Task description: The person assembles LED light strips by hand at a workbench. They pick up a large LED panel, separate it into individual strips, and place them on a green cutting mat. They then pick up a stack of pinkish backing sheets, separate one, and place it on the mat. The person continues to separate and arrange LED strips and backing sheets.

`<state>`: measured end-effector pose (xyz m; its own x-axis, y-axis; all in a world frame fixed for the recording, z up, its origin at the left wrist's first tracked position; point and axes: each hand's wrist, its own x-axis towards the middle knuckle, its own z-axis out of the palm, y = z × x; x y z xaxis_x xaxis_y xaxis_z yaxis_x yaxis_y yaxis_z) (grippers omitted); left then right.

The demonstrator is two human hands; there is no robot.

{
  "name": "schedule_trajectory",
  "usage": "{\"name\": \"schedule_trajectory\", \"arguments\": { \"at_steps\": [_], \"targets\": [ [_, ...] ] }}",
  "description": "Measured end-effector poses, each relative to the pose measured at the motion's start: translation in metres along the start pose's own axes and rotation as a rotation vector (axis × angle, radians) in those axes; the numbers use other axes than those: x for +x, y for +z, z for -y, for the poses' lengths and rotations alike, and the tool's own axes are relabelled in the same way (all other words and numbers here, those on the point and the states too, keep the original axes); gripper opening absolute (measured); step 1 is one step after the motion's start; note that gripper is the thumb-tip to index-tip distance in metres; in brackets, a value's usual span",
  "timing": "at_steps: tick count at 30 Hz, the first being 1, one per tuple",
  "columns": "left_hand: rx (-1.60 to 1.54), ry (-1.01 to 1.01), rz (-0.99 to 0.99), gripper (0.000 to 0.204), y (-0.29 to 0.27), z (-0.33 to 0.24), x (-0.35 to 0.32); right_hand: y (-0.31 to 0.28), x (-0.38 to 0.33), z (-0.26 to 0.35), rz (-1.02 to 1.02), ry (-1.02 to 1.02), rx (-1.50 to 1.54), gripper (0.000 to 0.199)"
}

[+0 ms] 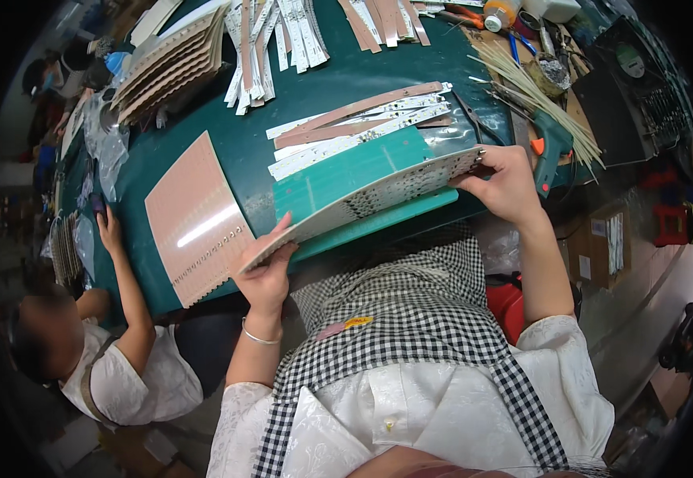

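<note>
Between my two hands I hold a circuit board panel (378, 195), tilted up on edge, its pale face dotted with dark parts turned toward me. My left hand (265, 267) grips its left end, thumb on the near face. At the other end, my right hand (506, 183) pinches the upper right corner. Under and behind the panel lies a green board (346, 177), partly hidden by it. Just beyond, several white and tan circuit board strips (362, 119) lie in a loose pile. Left of my left hand a pinkish board panel (199, 219) rests flat on the table.
A stack of tan panels (171, 68) stands at the far left, with more loose strips (278, 40) beside it. Scissors (474, 115), thin rods (541, 92) and a green glue gun (552, 151) lie on the right. A co-worker (123, 350) sits at my left, one hand on the table edge.
</note>
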<state>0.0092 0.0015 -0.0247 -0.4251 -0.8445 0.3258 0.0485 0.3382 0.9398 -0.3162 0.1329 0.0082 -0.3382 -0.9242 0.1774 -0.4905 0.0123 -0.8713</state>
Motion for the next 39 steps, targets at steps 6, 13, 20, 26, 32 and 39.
{"name": "schedule_trajectory", "arguments": {
  "at_steps": [6,13,20,26,32,39],
  "targets": [
    [0.230,0.310,0.064,0.018,-0.001,0.011,-0.002,0.012,-0.012,-0.002,-0.213,-0.100,-0.066,0.024],
    [0.202,0.542,0.147,0.019,-0.002,0.021,0.001,0.009,-0.015,-0.014,-0.167,-0.118,-0.074,0.016],
    [-0.231,0.153,-0.196,0.016,-0.013,0.010,0.019,0.002,-0.002,-0.001,-0.168,0.166,0.255,0.025],
    [-0.522,-0.066,-0.243,0.038,-0.026,-0.022,0.048,-0.010,0.069,-0.028,-0.140,0.067,0.136,0.024],
    [-0.372,-0.348,-0.227,0.052,-0.020,-0.018,0.024,0.005,0.065,-0.018,-0.312,-0.055,-0.059,0.025],
    [-0.194,-0.489,0.029,0.058,-0.009,-0.010,0.004,0.011,0.011,-0.008,-0.040,0.271,0.456,0.050]
  ]
}}
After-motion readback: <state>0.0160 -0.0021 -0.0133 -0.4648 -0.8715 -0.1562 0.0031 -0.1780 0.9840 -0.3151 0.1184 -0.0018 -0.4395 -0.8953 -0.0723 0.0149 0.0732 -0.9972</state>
